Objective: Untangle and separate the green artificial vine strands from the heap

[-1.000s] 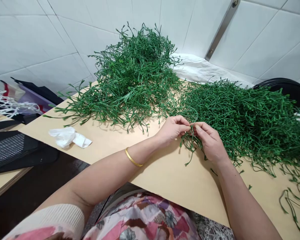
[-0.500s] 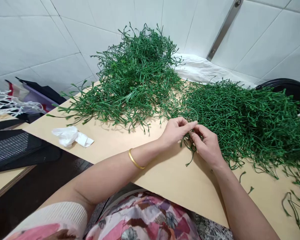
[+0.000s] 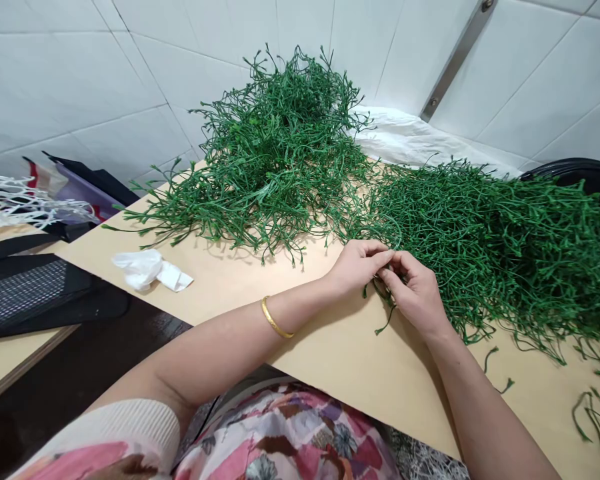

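Note:
My left hand [image 3: 359, 268], with a gold bracelet [image 3: 274, 319] on the forearm, has thumb and fingers pinched together at the near edge of the green stems. Touching it, my right hand [image 3: 414, 289] is pinched too. Thin green stems [image 3: 386, 321] hang below the fingertips and rest near the table surface; their upper part is hidden by the fingers. Behind and right of my hands spreads a thick pile of green plastic-looking stems [image 3: 510, 240]. Another heap [image 3: 285, 147] rises at the back left.
Crumpled white tissue [image 3: 153, 270] lies on the light wooden table [image 3: 330, 360] at left. White plastic sheeting [image 3: 410, 137] lies along the tiled wall. Loose stems [image 3: 597, 427] are at the right. A black mesh item [image 3: 25, 293] and white netting [image 3: 25, 200] sit on another surface at left.
The whole view has shifted slightly, with the table and piles a little further right. Both hands stay pinched together, their fingertips slightly lower and closer around the stems.

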Demonstrator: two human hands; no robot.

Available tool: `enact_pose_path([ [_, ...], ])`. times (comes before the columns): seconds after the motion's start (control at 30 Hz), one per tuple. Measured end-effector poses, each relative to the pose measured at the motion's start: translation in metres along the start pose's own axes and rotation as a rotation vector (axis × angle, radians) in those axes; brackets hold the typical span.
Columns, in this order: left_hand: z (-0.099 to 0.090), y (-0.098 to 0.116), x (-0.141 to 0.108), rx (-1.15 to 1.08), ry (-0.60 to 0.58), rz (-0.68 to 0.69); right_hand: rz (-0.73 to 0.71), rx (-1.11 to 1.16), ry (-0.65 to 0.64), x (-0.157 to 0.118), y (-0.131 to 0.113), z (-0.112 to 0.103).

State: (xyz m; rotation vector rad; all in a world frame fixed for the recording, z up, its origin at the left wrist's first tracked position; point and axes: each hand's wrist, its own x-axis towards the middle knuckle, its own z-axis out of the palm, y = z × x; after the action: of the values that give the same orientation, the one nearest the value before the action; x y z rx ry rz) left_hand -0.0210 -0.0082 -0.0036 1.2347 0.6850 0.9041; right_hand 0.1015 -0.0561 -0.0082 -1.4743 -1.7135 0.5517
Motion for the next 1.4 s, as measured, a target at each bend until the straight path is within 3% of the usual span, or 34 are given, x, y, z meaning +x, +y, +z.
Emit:
enact_pose_path([
  [0.23, -0.001, 0.006, 0.0, -0.273, 0.133, -0.166, 0.073, 0.247, -0.091, 0.002, 0.002, -0.001],
  [0.5, -0.002, 0.006, 0.003, -0.365, 0.196, -0.221, -0.02, -0.061, 0.031, -0.001, -0.001, 0.002],
  [0.77, -0.004, 0.006, -0.001, -0.303, 0.016, -0.203, -0.004, -0.076, 0.058, -0.001, -0.003, 0.0],
  [0.9, -0.001, 0.002, -0.001, -0.282, 0.052, -0.207, 0.041, -0.023, 0.108, -0.002, -0.003, 0.003],
  [1.03, 0.001, 0.0, 0.002, -0.484, 0.134, -0.208, 0.062, 0.063, 0.153, -0.002, 0.0, 0.006],
  [1.27, 0.001, 0.0, 0.003, -0.679, 0.122, -0.243, 0.187, 0.161, 0.098, 0.001, -0.003, 0.004],
  [1.4, 0.001, -0.002, 0.003, -0.696, 0.124, -0.234, 0.192, 0.067, 0.083, 0.001, -0.008, 0.003],
])
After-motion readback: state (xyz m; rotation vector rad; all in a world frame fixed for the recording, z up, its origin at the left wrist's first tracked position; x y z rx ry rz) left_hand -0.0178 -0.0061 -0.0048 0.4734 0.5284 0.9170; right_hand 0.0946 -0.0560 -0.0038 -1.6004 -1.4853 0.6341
